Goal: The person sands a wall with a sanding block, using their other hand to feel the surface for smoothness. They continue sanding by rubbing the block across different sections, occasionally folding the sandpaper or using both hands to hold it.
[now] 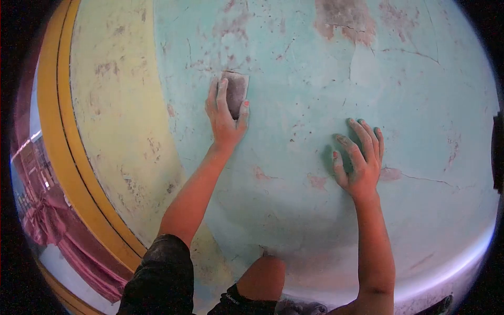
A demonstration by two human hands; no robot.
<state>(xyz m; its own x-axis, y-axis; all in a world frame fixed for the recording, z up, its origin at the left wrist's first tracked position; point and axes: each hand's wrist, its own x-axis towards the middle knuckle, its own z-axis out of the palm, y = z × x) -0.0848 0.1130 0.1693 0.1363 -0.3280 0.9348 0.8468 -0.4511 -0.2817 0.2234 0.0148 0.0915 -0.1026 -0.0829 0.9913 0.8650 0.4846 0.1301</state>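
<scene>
My left hand (226, 118) grips a brownish-grey rectangular piece of sandpaper (236, 92) and presses it flat to the wall. Its fingers lie along the left side, with the thumb at the lower right corner; a pale edge shows on the right. The wall (283, 194) is painted light green, with scuffs, cracks and peeled patches. Farther right and lower, my right hand (362, 163) is spread with fingers apart and holds nothing. Its fingertips are at the wall surface, though contact is hard to make out. Pale dust coats the fingers of both hands.
A yellow painted strip (121, 105) borders the green on the left. Beyond it stand an orange-yellow frame (65, 121) and a gathered maroon curtain (79, 252). A large bare patch (344, 21) marks the upper wall. My bent knee (262, 278) is close to the wall below.
</scene>
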